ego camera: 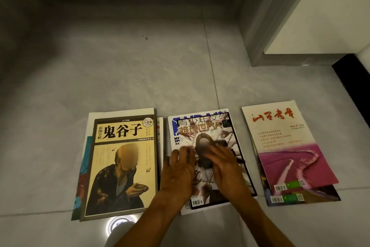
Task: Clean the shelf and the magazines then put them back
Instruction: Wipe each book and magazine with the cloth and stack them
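1. Here, three piles of magazines lie flat on the grey tiled floor (140, 70), and both hands rest on the middle one.
2. Leftmost, well to the left of the left hand's fingers, sits the left pile (120, 166); its top cover is yellow and brown, with a robed seated figure and large black characters. Edges of other magazines stick out under it, blue on its left side and white at its far end.
3. The left hand (177, 172) lies palm down on the near-left part of the middle pile (208, 126). Its fingers (185, 153) are straight and slightly spread, pressing flat on the cover and gripping nothing.
4. The middle pile's top magazine has a black border and a long-haired figure in its centre; a second magazine with a blue masthead shows beneath it, past the fingertips.
5. The right hand (226, 168) lies just beside the left hand, over the centre of the same cover. Its fingers (218, 151) are blurred, and a dark cloth (220, 143) shows under and just beyond them; I cannot tell whether they curl round it or only press on it.
6. Right of the right hand's fingers, apart from the middle pile, lies the right pile (286, 146): a white cover with red brush characters and a pink picture, and another copy below it, shifted toward the near edge.
7. Far beyond the fingertips, at upper right, stands a grey cabinet (266, 26) with a white panel.
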The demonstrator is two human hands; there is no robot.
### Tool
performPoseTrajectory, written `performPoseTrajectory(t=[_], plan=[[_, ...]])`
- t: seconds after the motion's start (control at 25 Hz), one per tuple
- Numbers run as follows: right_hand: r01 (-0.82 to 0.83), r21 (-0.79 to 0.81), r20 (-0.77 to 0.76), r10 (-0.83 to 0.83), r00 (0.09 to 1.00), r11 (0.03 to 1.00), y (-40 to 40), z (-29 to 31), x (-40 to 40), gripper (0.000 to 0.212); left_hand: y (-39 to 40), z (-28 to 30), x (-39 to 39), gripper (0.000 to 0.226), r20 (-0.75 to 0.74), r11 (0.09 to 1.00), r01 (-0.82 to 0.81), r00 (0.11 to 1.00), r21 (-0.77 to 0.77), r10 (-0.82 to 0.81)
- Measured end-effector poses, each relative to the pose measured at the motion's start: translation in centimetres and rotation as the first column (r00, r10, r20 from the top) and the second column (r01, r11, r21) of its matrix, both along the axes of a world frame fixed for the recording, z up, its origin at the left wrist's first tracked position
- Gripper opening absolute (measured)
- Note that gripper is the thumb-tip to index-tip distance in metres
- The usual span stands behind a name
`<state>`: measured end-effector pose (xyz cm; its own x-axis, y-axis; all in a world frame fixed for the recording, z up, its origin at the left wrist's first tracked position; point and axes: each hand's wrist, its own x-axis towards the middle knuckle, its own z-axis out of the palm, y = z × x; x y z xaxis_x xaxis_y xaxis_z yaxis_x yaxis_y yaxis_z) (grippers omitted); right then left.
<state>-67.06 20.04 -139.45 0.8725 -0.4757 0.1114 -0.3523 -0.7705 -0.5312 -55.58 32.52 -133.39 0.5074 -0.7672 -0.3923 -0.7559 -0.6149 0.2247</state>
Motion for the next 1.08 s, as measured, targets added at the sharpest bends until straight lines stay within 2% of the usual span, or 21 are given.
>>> performPoseTrajectory(t=[0.12,0.2,0.24,0.36,0.44,0.56,0.64,0.76,0.88,0.92,1.0,1.08], plan=[[-0.219,-0.245,-0.030,0.218,0.975,0.944,0.9,-2.8,-8.2,0.035,-0.4,-0.4,0.0,0.113,-0.002,1.000,0.001,1.000,0.020,-0.001],[-0.257,-0.322,-0.044,0.256,0.966,0.911,1.5,-3.4,-10.8,0.033,-0.6,-0.4,0.0,0.111,0.009,0.999,0.006,1.000,0.052,-0.007],[-0.210,-0.292,-0.016,0.214,0.977,0.933,1.5,-2.9,-10.4,0.031,-0.7,-0.4,0.0,0.110,0.021,0.998,0.009,1.000,0.069,-0.011],[0.048,-0.069,0.038,-0.045,0.998,0.996,-0.2,0.4,-3.9,0.063,-1.1,-0.1,-0.2,0.107,-0.012,0.995,0.016,1.000,0.100,-0.015],[0.116,-0.003,0.054,-0.115,0.992,0.993,-3.1,2.0,1.4,0.057,-1.2,0.1,-0.2,0.106,-0.051,0.991,0.037,0.998,0.127,-0.031],[0.213,0.148,-0.031,-0.211,0.977,0.966,-5.5,2.6,5.0,0.052,-1.2,0.3,-0.2,0.108,-0.085,0.987,0.054,0.996,0.154,-0.042],[0.188,0.073,-0.018,-0.187,0.982,0.979,-4.1,1.9,3.0,0.057,-1.2,0.5,-0.1,0.110,-0.102,0.987,0.054,0.994,0.153,-0.038],[0.062,-0.112,-0.001,-0.063,0.998,0.992,-1.2,-0.5,-4.9,0.072,-1.2,0.5,0.1,0.112,-0.110,0.989,0.061,0.993,0.135,-0.046],[-0.073,-0.304,-0.003,0.075,0.997,0.950,0.8,-2.5,-11.0,0.058,-1.2,0.3,0.2,0.110,-0.113,0.992,0.061,0.992,0.112,-0.048],[-0.079,-0.301,-0.001,0.082,0.997,0.950,1.0,-2.8,-11.2,0.061,-1.1,0.2,0.1,0.109,-0.115,0.992,0.056,0.992,0.113,-0.043],[-0.008,-0.192,-0.024,0.003,1.000,0.981,0.4,-1.7,-8.5,0.076,-1.0,0.1,0.0,0.109,-0.116,0.992,0.051,0.993,0.113,-0.038],[0.112,-0.101,-0.059,-0.118,0.991,0.989,-2.1,-0.2,-3.6,0.065,-1.1,0.0,-0.1,0.108,-0.125,0.992,0.047,0.992,0.119,-0.032]])
